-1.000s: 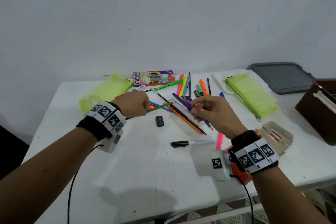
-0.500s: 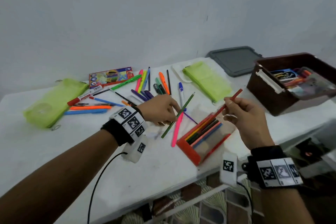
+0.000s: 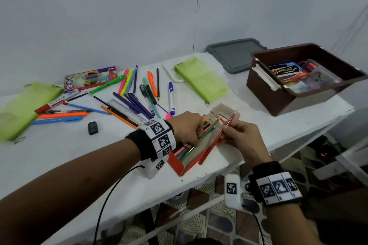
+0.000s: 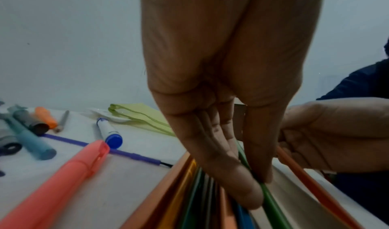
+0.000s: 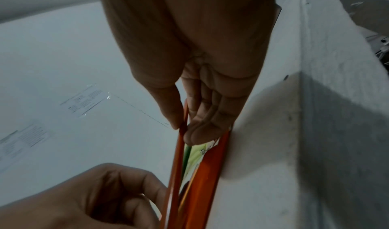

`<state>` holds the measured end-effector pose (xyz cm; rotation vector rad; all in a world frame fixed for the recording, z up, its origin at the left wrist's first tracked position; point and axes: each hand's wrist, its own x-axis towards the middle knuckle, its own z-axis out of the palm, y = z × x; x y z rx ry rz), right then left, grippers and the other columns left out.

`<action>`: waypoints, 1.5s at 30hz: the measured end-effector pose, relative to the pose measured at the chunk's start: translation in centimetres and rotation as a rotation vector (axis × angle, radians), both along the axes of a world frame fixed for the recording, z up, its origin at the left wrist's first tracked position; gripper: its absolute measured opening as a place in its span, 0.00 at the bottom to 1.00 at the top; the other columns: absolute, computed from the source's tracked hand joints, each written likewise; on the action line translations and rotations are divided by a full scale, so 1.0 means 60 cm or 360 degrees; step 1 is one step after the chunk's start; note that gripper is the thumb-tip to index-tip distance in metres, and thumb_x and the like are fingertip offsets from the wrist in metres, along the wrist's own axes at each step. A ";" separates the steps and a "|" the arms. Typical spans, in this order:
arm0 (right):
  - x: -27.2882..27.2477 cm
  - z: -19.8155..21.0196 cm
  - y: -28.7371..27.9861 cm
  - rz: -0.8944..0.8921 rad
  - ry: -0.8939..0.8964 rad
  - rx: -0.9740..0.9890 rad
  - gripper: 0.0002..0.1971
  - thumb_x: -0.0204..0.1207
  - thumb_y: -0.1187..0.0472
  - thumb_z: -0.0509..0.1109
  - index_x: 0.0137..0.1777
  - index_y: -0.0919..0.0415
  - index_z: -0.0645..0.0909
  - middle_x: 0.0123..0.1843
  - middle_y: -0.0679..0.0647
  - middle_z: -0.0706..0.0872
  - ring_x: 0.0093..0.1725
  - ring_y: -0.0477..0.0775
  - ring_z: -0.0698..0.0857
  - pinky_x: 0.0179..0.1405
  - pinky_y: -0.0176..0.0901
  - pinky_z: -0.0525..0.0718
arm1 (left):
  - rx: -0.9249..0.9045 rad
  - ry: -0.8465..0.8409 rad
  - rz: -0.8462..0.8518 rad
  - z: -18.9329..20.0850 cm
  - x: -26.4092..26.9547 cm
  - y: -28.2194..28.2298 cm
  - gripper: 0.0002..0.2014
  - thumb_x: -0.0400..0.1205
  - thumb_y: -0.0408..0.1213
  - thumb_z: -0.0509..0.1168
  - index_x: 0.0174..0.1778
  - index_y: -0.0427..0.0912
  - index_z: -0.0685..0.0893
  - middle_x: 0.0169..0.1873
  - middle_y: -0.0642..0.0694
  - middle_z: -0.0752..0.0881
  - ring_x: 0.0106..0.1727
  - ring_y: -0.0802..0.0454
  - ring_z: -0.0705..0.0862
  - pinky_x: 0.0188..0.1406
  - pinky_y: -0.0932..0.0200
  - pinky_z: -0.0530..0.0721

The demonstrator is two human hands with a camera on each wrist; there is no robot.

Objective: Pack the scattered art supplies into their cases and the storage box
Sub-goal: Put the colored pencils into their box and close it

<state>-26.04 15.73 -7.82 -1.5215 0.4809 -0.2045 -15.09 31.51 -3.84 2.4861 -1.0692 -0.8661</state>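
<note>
Both hands are down at the red pencil case point(image 3: 175, 162), which sits at the table's point(image 3: 69, 157) near edge, about 6 o'clock from the loose pens point(image 3: 139, 93). The left hand point(image 3: 186, 128) has a green pencil point(image 4: 271, 201) pinched between thumb and fingers, lying among the ones already in the case. The right hand point(image 3: 242, 140) pinches a red pencil point(image 5: 179, 151) along the case's right wall. The brown storage box point(image 3: 278, 95) is off at 2 o'clock with stuff in it, and there's a green pouch point(image 3: 201, 80) around 12.
</note>
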 end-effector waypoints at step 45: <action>0.085 0.047 0.036 0.1828 -0.0053 -0.2193 0.09 0.77 0.61 0.68 0.49 0.53 0.91 0.44 0.47 0.90 0.43 0.48 0.84 0.43 0.41 0.79 | 0.0273 -0.0390 0.0270 -0.016 0.010 0.069 0.20 0.72 0.48 0.78 0.56 0.48 0.82 0.38 0.54 0.76 0.48 0.50 0.81 0.41 0.58 0.76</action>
